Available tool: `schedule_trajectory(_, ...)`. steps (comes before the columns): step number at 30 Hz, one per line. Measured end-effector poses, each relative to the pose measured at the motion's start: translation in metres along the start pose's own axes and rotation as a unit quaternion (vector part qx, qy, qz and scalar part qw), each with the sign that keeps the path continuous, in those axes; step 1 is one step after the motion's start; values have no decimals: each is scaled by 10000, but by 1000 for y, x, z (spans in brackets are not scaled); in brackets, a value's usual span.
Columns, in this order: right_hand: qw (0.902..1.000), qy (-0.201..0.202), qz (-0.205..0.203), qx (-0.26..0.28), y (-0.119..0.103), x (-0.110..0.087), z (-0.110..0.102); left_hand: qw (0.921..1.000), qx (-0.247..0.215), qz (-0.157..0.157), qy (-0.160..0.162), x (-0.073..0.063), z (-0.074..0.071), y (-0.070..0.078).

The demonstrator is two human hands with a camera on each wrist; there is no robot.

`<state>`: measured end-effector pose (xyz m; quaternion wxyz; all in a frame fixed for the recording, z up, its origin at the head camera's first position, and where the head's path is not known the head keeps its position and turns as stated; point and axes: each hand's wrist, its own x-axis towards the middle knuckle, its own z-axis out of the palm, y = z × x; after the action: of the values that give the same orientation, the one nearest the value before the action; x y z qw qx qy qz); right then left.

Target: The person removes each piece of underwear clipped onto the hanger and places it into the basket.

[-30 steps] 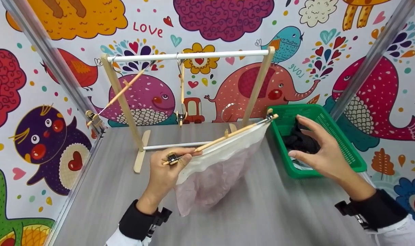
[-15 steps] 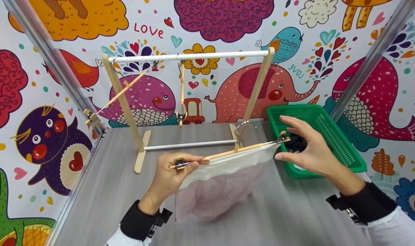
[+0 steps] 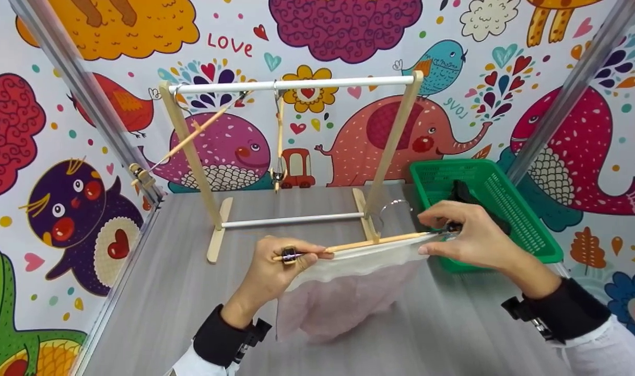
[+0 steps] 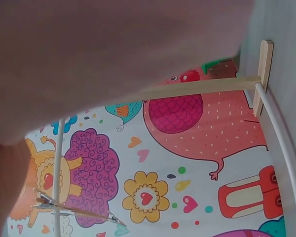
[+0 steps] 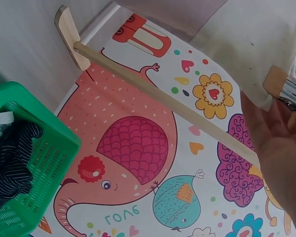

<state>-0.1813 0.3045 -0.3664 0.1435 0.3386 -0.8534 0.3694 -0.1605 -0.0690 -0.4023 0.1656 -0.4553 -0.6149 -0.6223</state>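
In the head view my left hand point(image 3: 278, 266) grips the left end of a wooden clip hanger point(image 3: 369, 244), beside its metal clip. A thin pale pink garment point(image 3: 343, 305) with a cream top band point(image 3: 356, 265) hangs from the hanger. My right hand point(image 3: 474, 237) is around the hanger's right end, thumb tip at the cream band, with a gap between thumb and fingers. That end's clip point(image 5: 288, 91) shows by the right hand's fingers in the right wrist view. Pink cloth point(image 4: 98, 54) covers much of the left wrist view.
A wooden rack with a white top rod point(image 3: 343, 82) stands behind, two bare clip hangers hooked on it, one tilted point(image 3: 202, 125) and one nearly edge-on point(image 3: 280, 130). At right is a green basket point(image 3: 531, 240) with dark striped cloth point(image 5: 10, 170) and something white inside.
The hanger with the garment has moved right and its right end has dropped lower. My right hand has come in to that end, its fingers closer together. The left hand keeps its grip.
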Motion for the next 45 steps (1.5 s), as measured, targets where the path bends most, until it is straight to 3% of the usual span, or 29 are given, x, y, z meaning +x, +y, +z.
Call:
schedule_trajectory(6, 9996, -197, -1, 210, 0, 1, 1, 9999, -115, -117, -52, 0, 1, 0)
schedule_trajectory(11, 9977, -197, -417, 494, 2, 0, 3, 9993, -142, -331, -45, 0, 2, 2)
schedule_trajectory(20, 9940, -326, -803, 672, 6, -8, 3, 9948, 479, -831, 333, -2, -3, 5)
schedule_trajectory(24, 9923, -352, -937, 736, 6, -10, 1, 9921, 404, -1100, 448, -3, -6, 9)
schedule_trajectory(28, 9925, -294, -935, 732, 2, -10, -1, 9903, 163, -1335, 342, -3, -9, 14)
schedule_trajectory(33, 9946, -326, -747, 641, -3, -10, -7, 9919, 4, -1261, 151, -1, -13, 18)
schedule_trajectory(45, 9918, -177, -1014, 755, -3, -13, -11, 9880, 709, -1332, 321, 6, -15, 19)
